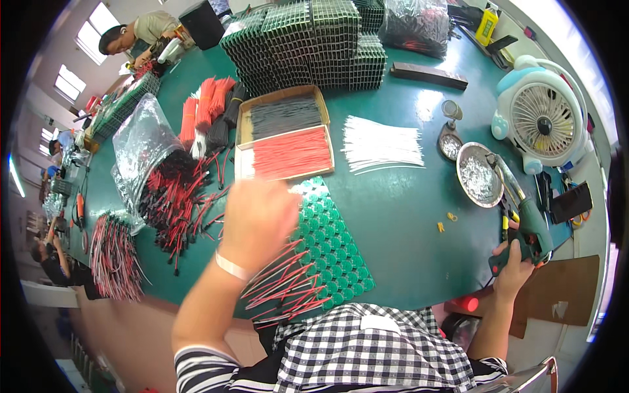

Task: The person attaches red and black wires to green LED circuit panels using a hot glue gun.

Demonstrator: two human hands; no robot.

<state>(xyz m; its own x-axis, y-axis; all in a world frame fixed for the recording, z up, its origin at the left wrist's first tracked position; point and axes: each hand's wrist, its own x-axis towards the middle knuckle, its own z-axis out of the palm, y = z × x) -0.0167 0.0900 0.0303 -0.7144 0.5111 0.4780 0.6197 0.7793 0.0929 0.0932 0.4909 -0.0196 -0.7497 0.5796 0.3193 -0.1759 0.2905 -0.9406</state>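
Observation:
My right hand [514, 267] is wrapped round the handle of a green soldering gun [534, 226]. The gun's metal front reaches to the rim of a round metal bowl [464, 190] holding silvery bits. My left hand [261, 213], slightly blurred, hovers over the left edge of a panel of round green circuit boards [334, 245]. Its fingers look curled closed, and whatever they may hold is hidden. Red, white and black wires [291, 281] lie across the panel's lower left rows, hanging past its edge. Beyond the hand, a shallow box [240, 141] holds black and red wires.
White wires [383, 144] lie right of the box. Stacked green grids [301, 49] rise behind. Bagged and loose cables [173, 203] cover the left side. A small fan [544, 121] and a small tin [450, 145] stand right. Another person [147, 36] works at the far left.

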